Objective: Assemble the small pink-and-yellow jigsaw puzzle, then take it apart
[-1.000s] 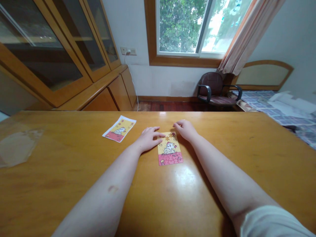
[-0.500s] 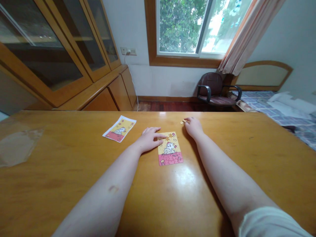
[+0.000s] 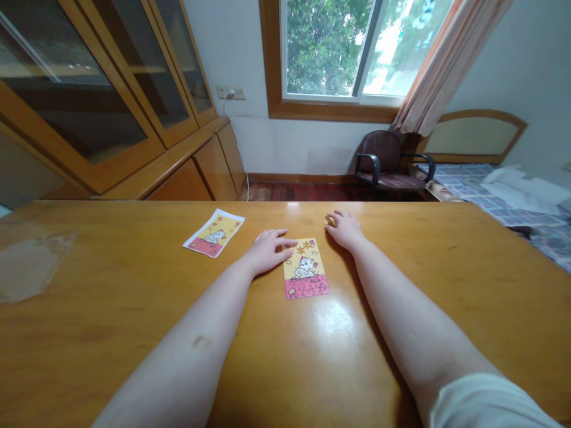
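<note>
A small jigsaw puzzle (image 3: 306, 268) lies on the wooden table, yellow above and pink below, with a white cartoon animal in the middle. Gaps in its upper part show the table through. My left hand (image 3: 269, 252) rests at its upper left edge, fingers spread, the fingertips touching the yellow part. Beyond the puzzle's upper right corner, my right hand (image 3: 346, 229) has its fingers curled down around loose yellow puzzle pieces (image 3: 329, 220). The fingers partly cover these pieces, and their number is hard to make out.
A printed picture card (image 3: 215, 233) with the same design lies left of the puzzle. Clear plastic film (image 3: 33, 261) lies at the table's left side. Past the far edge of the table (image 3: 401, 261) stand a chair (image 3: 384, 156), a cabinet (image 3: 173, 172) and a bed.
My right hand has shifted slightly left and its fingers have closed in over the loose puzzle pieces. My left hand stays at the puzzle's edge. The view has moved a little.
</note>
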{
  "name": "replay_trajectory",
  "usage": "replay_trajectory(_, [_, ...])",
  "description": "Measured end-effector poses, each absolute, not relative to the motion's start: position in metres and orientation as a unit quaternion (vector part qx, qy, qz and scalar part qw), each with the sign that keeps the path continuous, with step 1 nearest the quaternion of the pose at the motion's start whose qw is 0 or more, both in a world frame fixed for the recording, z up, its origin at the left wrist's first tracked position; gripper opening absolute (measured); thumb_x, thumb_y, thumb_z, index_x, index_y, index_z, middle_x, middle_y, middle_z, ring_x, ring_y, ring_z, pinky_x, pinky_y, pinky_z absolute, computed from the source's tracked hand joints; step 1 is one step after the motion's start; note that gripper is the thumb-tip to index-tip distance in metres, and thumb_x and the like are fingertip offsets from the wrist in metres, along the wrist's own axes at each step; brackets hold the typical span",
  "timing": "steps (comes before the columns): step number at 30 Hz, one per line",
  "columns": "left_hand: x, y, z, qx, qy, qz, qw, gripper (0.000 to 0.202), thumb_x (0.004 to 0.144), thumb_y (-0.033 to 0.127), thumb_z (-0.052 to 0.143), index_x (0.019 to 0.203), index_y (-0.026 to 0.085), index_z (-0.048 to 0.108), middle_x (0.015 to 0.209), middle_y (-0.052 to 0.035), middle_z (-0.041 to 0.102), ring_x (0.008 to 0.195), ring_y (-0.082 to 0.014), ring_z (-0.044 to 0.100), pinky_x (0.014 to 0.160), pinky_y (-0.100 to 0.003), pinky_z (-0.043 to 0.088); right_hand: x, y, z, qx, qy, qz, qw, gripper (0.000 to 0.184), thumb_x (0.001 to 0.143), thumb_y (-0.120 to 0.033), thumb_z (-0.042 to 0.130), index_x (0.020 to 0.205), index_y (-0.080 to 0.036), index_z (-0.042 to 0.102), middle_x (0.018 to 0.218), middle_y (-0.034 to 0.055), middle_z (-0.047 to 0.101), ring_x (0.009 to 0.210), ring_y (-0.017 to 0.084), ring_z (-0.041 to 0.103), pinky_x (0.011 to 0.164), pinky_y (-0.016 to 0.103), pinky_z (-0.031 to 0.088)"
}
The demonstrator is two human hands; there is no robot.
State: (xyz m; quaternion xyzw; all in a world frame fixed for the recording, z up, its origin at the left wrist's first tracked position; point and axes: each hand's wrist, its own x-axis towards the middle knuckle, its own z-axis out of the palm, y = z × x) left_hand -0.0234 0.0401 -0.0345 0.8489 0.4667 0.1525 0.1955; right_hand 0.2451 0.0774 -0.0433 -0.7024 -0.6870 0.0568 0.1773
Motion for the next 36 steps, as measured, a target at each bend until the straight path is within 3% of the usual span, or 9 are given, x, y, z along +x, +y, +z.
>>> replay_trajectory(3, [-0.023, 0.040, -0.035, 0.848, 0.469, 0.152, 0.195, 0.034, 0.085, 0.045, 0.055, 0.115, 0.037, 0.067, 0.138, -0.0038, 0.051, 0.127, -0.0299, 0.044, 0.108, -0.053, 0.031, 0.242, 0.077, -0.044, -0.671, -0.724, 0.059, 0.151, 0.031, 0.088, -0.034, 0.054, 0.114, -0.027, 0.069, 0.128, 0.0081, 0.060, 0.116, 0.034, 0.050, 0.097, 0.052, 0.040])
replay_trajectory(10, [-0.023, 0.041, -0.037, 0.848, 0.471, 0.150, 0.191, 0.034, 0.085, 0.045, 0.055, 0.115, 0.037, 0.067, 0.138, -0.0036, 0.050, 0.127, -0.0287, 0.043, 0.109, -0.050, 0.031, 0.235, 0.078, -0.047, -0.573, -0.792, 0.110, 0.183, 0.020, 0.084, -0.033, 0.064, 0.098, -0.022, 0.073, 0.103, 0.0085, 0.065, 0.095, 0.020, 0.061, 0.090, 0.031, 0.046])
replay_trajectory(22, [-0.023, 0.039, -0.033, 0.846, 0.477, 0.139, 0.194, 0.036, 0.085, 0.045, 0.055, 0.117, 0.036, 0.066, 0.139, -0.0031, 0.050, 0.128, -0.0282, 0.042, 0.110, -0.048, 0.029, 0.227, 0.070, -0.044, -0.546, -0.812, 0.074, 0.195, 0.024, 0.090, -0.037, 0.056, 0.094, -0.022, 0.075, 0.107, 0.0082, 0.064, 0.095, 0.018, 0.061, 0.089, 0.028, 0.047])
replay_trajectory(32, [-0.023, 0.036, -0.032, 0.869, 0.441, 0.129, 0.184, 0.038, 0.084, 0.045, 0.057, 0.122, 0.041, 0.062, 0.147, -0.0020, 0.040, 0.135, -0.0322, 0.033, 0.111, -0.057, 0.022, 0.219, 0.065, -0.033, -0.568, -0.807, 0.026, 0.160, 0.025, 0.093, -0.031, 0.050, 0.092, -0.020, 0.073, 0.096, 0.0081, 0.069, 0.089, 0.019, 0.063, 0.080, 0.027, 0.046])
replay_trajectory(36, [-0.022, 0.034, -0.031, 0.873, 0.436, 0.121, 0.183, 0.038, 0.084, 0.044, 0.057, 0.121, 0.041, 0.062, 0.147, -0.0016, 0.040, 0.136, -0.0326, 0.032, 0.113, -0.058, 0.018, 0.215, 0.062, -0.034, -0.586, -0.786, 0.046, 0.192, 0.022, 0.093, -0.029, 0.051, 0.097, -0.021, 0.071, 0.096, 0.0069, 0.072, 0.088, 0.019, 0.064, 0.079, 0.028, 0.047])
